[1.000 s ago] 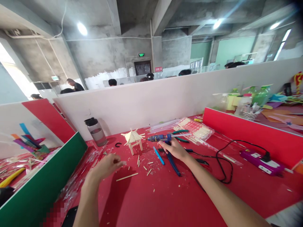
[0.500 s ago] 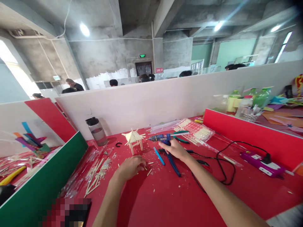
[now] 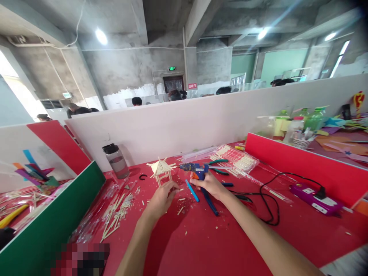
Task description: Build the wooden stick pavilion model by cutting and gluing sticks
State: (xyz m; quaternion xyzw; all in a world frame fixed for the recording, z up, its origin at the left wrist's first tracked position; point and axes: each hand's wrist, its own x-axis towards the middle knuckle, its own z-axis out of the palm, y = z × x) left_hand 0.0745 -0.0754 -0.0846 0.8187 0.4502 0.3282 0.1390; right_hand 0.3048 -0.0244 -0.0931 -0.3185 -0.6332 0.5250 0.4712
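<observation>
Closest to me, the red desk [image 3: 198, 245] runs up between the person's forearms, with loose sticks [image 3: 122, 209] heaped off to the left and crumbs of wood scattered about the middle. The left hand [image 3: 163, 196] is just in front of the little stick house [image 3: 161, 167], its fingers curled in near the legs; from here I cannot tell whether they pinch anything. The right hand [image 3: 211, 184] has its fingers wrapped around the grip of a blue glue gun [image 3: 201, 168], nozzle towards the house's right side, though whether it touches I can't say. A blue pen-like thing [image 3: 192, 191] lies just below the gun.

The house stands upright on its legs, left of the gun's tip. I'd expect it to be very light, stiff along each stick but fragile at the joints; a gentle hold low on the legs looks safer than squeezing the spiky roof. The gun should be heavier and hard, best held by its grip, well away from the nozzle.

Farther back are green-handled pliers [image 3: 221, 161], a bag of sticks [image 3: 234, 159], a water bottle [image 3: 118, 165] and, behind them, the white partition [image 3: 172, 126].
</observation>
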